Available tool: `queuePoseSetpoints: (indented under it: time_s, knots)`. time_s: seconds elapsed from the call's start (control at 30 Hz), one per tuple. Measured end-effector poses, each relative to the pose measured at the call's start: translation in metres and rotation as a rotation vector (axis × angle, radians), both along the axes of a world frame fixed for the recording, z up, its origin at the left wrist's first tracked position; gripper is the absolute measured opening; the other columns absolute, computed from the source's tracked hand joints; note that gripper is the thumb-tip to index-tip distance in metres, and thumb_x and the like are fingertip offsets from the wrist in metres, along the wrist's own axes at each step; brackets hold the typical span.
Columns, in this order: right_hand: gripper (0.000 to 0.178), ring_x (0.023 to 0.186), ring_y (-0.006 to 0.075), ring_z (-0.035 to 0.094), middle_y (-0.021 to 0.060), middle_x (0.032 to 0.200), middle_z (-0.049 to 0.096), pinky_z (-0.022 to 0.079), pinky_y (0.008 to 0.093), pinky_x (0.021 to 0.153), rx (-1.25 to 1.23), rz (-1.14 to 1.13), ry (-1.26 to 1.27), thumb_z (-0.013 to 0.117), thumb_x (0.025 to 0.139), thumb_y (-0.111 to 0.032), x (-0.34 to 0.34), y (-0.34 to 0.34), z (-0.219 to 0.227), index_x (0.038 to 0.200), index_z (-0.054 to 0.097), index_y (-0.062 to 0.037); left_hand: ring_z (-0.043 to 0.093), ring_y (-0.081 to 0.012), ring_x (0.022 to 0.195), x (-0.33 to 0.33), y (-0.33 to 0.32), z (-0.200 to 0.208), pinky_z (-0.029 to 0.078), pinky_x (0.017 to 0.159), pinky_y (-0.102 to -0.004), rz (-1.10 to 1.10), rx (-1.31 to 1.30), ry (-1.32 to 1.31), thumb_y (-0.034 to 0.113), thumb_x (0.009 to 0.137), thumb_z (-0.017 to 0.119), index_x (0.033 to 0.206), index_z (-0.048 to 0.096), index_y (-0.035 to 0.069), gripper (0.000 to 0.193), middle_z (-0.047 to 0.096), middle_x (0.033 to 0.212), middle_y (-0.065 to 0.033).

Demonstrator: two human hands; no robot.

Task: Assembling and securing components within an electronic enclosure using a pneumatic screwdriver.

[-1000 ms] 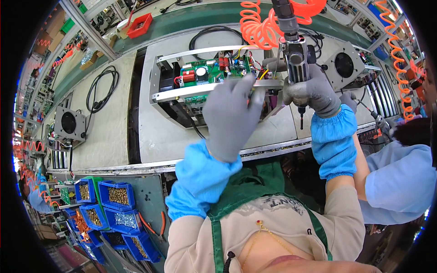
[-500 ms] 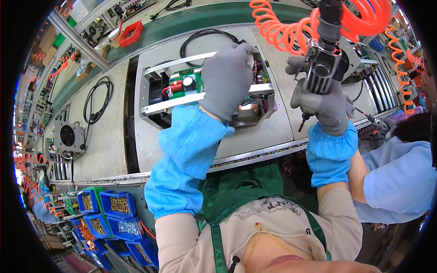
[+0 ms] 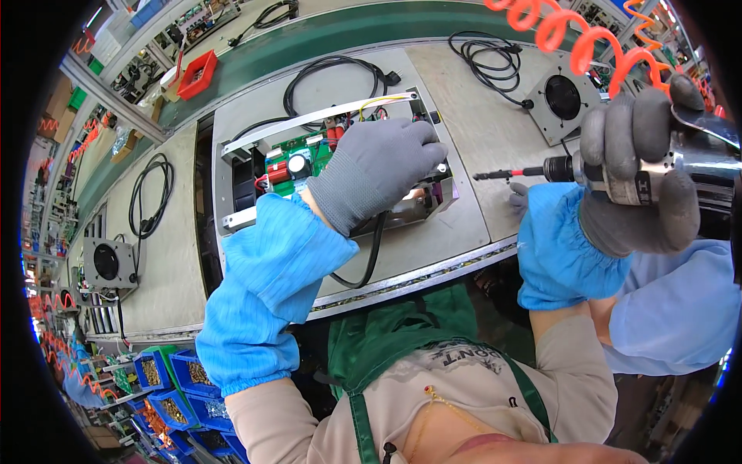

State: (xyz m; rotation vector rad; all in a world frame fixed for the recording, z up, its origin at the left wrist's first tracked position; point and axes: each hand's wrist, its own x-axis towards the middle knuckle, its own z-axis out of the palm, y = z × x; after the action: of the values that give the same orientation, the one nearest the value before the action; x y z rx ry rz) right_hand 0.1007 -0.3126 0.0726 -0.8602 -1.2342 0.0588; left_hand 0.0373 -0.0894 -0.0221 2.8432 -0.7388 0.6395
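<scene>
My right hand (image 3: 638, 155), in a grey glove, grips a pneumatic screwdriver (image 3: 711, 166) held level at the right. Its dark bit (image 3: 510, 174) points left toward the metal chassis (image 3: 224, 197) but stays apart from it. My left hand (image 3: 379, 166), also gloved, lies over the chassis with fingers bent down at the right end of the front bar. What those fingertips pinch, if anything, is too small or hidden. Inside the chassis are a green circuit board (image 3: 290, 185), red parts and a white-topped round part. A black cord (image 3: 376, 251) hangs over its front.
A second fan unit (image 3: 560, 97) with coiled cable sits right; another (image 3: 108, 263) sits left. Blue bins (image 3: 174, 406) of small metal parts stand lower left. An orange coiled hose (image 3: 583, 46) hangs upper right. A co-worker's blue sleeve (image 3: 676, 309) is close at my right.
My right hand has swung the screwdriver from pointing down to level, bit leftward, and moved right. My left hand has shifted toward the front bar's right end. The black cord now shows in front.
</scene>
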Motion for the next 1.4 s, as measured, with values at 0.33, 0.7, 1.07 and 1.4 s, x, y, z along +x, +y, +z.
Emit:
queuePoseSetpoints:
  time_s: [0.33, 0.7, 1.07, 1.4]
  knots:
    - [0.064, 0.062, 0.0113, 0.045, 0.0001, 0.077, 0.039, 0.038, 0.0326, 0.059, 0.216, -0.46, 0.482, 0.053, 0.085, -0.02, -0.016, 0.038, -0.031, 0.139, 0.03, 0.0027, 0.065, -0.021, 0.088, 0.001, -0.001, 0.0, 0.055, 0.063, -0.0334, 0.035, 0.002, 0.034, 0.011, 0.077, 0.062, 0.094, 0.064, 0.013, 0.018, 0.062, 0.096, -0.0018]
    - [0.055, 0.063, 0.016, 0.049, 0.0049, 0.08, 0.046, 0.041, 0.0365, 0.059, -0.249, -0.168, -0.022, 0.053, 0.083, -0.013, -0.013, 0.048, 0.0, 0.134, 0.037, 0.001, 0.065, -0.0226, 0.084, 0.009, 0.002, 0.005, 0.053, 0.065, -0.0354, 0.066, 0.067, 0.056, 0.016, 0.081, 0.06, 0.1, 0.066, 0.017, 0.02, 0.063, 0.095, -0.0019]
    - [0.044, 0.052, 0.0145, 0.059, 0.0121, 0.064, 0.06, 0.048, 0.0211, 0.047, -0.275, -0.099, -0.033, 0.068, 0.071, -0.005, -0.003, 0.084, 0.012, 0.111, 0.054, 0.0059, 0.055, -0.0258, 0.114, 0.017, 0.012, 0.004, 0.049, 0.09, -0.0419, 0.01, 0.01, 0.029, 0.015, 0.079, 0.062, 0.104, 0.066, 0.019, 0.025, 0.063, 0.105, -0.0044]
    - [0.018, 0.068, 0.0194, 0.059, 0.014, 0.089, 0.058, 0.048, 0.0328, 0.057, -0.246, 0.174, -0.3, 0.055, 0.089, -0.009, 0.054, 0.074, -0.005, 0.104, 0.059, -0.0011, 0.051, -0.0298, 0.111, 0.036, 0.012, 0.008, 0.044, 0.088, -0.0479, -0.043, 0.101, 0.216, 0.023, 0.086, 0.063, 0.114, 0.064, 0.029, 0.028, 0.055, 0.123, -0.0037]
